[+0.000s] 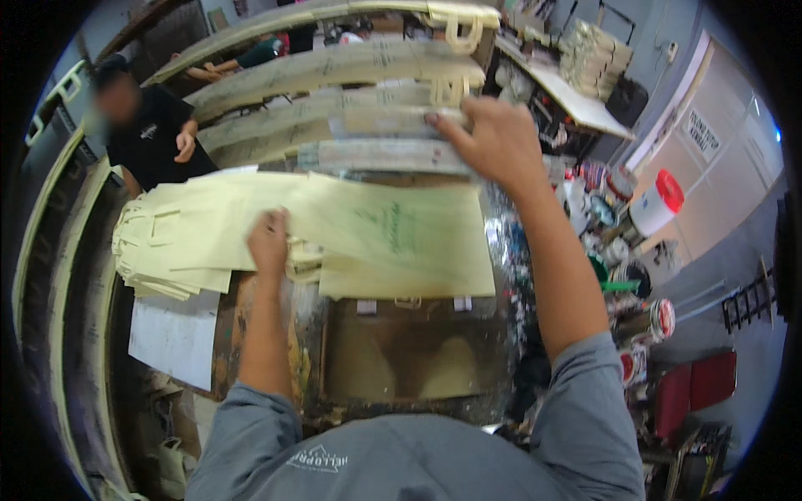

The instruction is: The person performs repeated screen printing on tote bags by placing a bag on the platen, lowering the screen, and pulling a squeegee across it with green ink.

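My left hand presses down on a stack of pale yellow cloth bags at the left of a stained work table. One yellow bag with a green print lies spread over the screen-printing frame in front of me, partly lifted and blurred. My right hand reaches forward above the bag's far edge, fingers curled over a printed bag on the curved drying rack; whether it grips is unclear.
A person in a black shirt stands at the far left behind the rack. Paint buckets and tubs crowd the floor at the right, with a red chair. A shelf with stacked bags is at the upper right.
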A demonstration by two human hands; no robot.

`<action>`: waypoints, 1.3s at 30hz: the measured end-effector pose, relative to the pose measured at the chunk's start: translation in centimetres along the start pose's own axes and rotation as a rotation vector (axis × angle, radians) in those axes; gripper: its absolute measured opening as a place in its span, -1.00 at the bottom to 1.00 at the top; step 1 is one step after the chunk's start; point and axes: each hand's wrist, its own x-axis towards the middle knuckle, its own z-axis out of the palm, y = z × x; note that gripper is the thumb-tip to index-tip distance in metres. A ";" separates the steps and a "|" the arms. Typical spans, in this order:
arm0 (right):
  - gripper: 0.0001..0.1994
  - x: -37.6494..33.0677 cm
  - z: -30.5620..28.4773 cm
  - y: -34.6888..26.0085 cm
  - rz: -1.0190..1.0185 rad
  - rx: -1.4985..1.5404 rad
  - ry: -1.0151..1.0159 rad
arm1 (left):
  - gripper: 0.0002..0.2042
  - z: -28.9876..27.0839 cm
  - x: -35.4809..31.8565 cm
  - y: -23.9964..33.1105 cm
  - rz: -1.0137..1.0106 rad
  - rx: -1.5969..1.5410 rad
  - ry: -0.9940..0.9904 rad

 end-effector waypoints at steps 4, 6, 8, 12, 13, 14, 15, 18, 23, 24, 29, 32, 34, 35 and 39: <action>-0.29 -1.6 1.9 0.4 -0.120 -0.005 0.228 | -0.67 -8.6 3.7 -9.8 -0.267 -0.236 0.074; -0.28 -0.8 1.1 -0.5 -0.131 0.004 0.210 | -0.63 -16.8 5.5 -19.1 -0.320 -0.023 0.076; -0.24 0.1 1.6 0.0 -0.149 -0.001 0.227 | -0.56 -18.5 5.8 -21.3 -0.383 0.417 0.237; -0.15 0.6 1.0 1.0 0.005 -0.106 0.079 | -0.11 -5.9 -1.2 -5.6 0.088 0.190 0.012; -0.23 1.5 0.0 0.4 0.044 -0.064 -0.031 | -0.07 -2.5 -5.5 -0.7 0.237 0.074 -0.224; -0.28 2.3 -0.8 -0.4 0.076 -0.021 -0.144 | -0.04 0.9 -10.1 3.9 0.381 0.061 -0.450; -0.28 2.6 -1.3 -0.8 0.109 0.014 -0.255 | 0.00 4.0 -14.2 7.6 0.501 0.120 -0.641; -0.22 2.4 -1.3 -1.2 0.115 -0.020 -0.259 | 0.11 9.6 -21.3 10.8 0.617 0.365 -0.919; -0.18 0.5 -0.4 -0.1 0.034 -0.001 -0.131 | -0.04 8.8 -21.7 11.9 0.603 0.112 -0.816; -0.18 0.6 -0.1 -0.2 0.046 -0.010 -0.107 | -0.03 8.8 -21.6 11.9 0.600 0.096 -0.807; -0.20 0.9 -0.7 -1.3 0.038 0.006 -0.052 | -0.03 8.4 -21.9 10.9 0.627 0.045 -0.729; -0.17 0.8 1.8 1.8 -0.072 -0.041 0.128 | -0.11 6.1 -17.3 12.2 0.296 -0.123 -0.545; -0.19 -0.2 1.9 0.9 -0.086 -0.067 0.039 | -0.07 3.5 -10.9 11.7 -0.359 -0.528 -0.496; -0.20 -0.9 1.5 0.4 -0.092 -0.086 -0.004 | 0.02 2.5 -8.5 11.4 -0.276 -1.033 -0.222; -0.39 -6.9 3.4 0.6 -0.183 -0.042 -0.295 | -0.07 -3.4 -5.4 12.0 -0.329 -0.757 -0.510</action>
